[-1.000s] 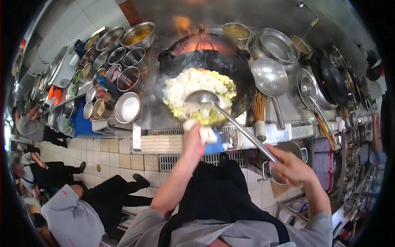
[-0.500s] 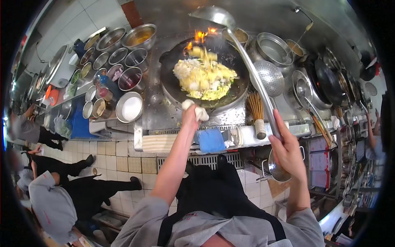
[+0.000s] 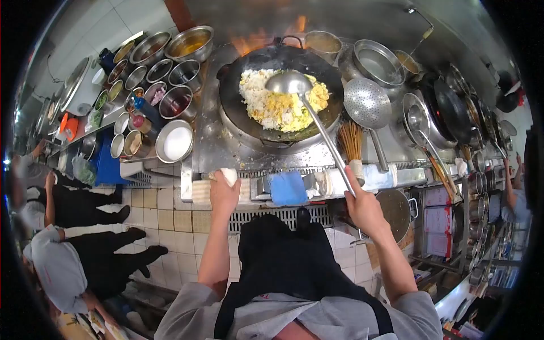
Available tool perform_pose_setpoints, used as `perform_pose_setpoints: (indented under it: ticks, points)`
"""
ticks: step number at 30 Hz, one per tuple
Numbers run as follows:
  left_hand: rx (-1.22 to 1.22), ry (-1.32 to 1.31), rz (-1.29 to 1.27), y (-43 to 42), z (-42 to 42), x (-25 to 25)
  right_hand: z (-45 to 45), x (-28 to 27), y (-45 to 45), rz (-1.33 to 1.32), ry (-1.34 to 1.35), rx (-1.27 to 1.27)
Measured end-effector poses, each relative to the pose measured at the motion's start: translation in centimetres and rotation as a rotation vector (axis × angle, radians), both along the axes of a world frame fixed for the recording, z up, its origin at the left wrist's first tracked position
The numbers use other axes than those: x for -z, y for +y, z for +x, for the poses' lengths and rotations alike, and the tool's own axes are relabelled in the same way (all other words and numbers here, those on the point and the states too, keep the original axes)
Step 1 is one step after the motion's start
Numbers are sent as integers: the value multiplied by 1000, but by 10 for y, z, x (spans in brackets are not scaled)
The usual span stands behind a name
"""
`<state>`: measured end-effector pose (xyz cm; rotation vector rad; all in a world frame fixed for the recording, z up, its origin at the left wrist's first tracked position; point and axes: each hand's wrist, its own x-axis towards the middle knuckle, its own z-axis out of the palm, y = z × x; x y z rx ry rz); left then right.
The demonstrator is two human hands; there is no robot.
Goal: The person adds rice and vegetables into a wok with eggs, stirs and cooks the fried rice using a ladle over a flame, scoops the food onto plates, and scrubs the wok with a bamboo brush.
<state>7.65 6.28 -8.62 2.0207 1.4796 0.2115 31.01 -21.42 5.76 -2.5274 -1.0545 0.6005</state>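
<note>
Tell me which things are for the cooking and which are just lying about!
Seem used for cooking:
- ladle in right hand
- wok
- rice and egg
- white cloth in left hand

Probably just lying about:
- perforated skimmer
- bamboo brush
- blue cloth

- Two hands of the wearer: left hand, right hand
- One wok
- One held ladle
- One held white cloth
- One folded blue cloth
- One perforated strainer beside the wok
- One bamboo brush
- More than ten metal containers left of the wok
- At least two co-workers
</note>
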Motion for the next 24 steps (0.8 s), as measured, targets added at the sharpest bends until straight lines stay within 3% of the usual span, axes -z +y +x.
perform_pose_setpoints:
  ticks: [2, 5, 7, 9, 11, 14, 16, 17, 19, 21, 24]
  points:
    - [84, 273, 17, 0, -13, 26, 17, 43, 21, -6, -69, -119]
    - [80, 340, 137, -13, -9, 24, 41, 42, 55, 25, -162, -193]
    - [235, 365, 585, -45, 14, 18, 40, 39, 61, 155, -307, -222]
    - [639, 236, 273, -88, 48, -30, 35, 41, 61, 387, -547, -260]
    - [876, 2, 511, -112, 71, 21, 24, 36, 58, 554, -423, -170]
    - [920, 34, 805, -104, 82, 111, -14, 39, 40, 732, -244, -120]
    - [823, -332, 455, -98, 72, 116, -40, 47, 41, 864, -208, -247]
    - [768, -504, 271, -97, 69, 118, -53, 46, 43, 749, -245, -316]
    - [296, -714, -590, -106, 69, 34, -74, 59, 49, 432, -273, -333]
    - [-109, -1277, -1264, -105, 65, 5, -85, 84, 52, 227, -467, -477]
    - [-225, -1253, -1425, -109, 53, -23, -85, 50, 34, 308, -386, -654]
